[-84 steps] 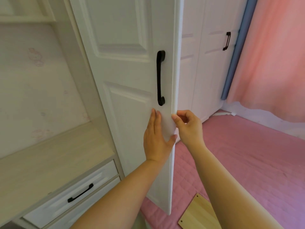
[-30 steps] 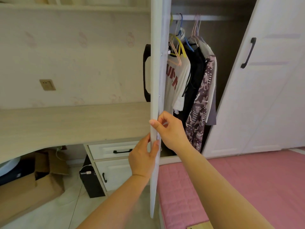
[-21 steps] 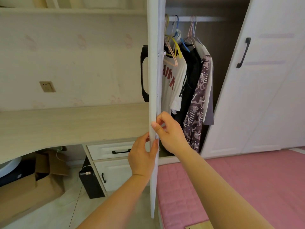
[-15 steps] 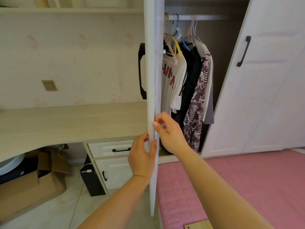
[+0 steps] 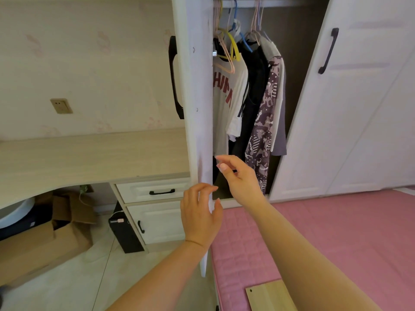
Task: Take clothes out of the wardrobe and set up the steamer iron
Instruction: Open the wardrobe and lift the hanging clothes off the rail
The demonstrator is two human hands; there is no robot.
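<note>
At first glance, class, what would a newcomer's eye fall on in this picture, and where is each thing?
The open wardrobe door stands edge-on at centre, with the left hand at its lower edge and the right hand just beyond it, fingers loose. Behind the door, clothes hang from coloured hangers on a rail. A pink mat covers the floor at lower right.

The white T-shirt (image 5: 226, 102) is half covered by the open wardrobe door (image 5: 197, 90), its red lettering cut short; the hanging rail (image 5: 269, 3) and the wooden board (image 5: 271, 297) are cropped by the frame edges
</note>
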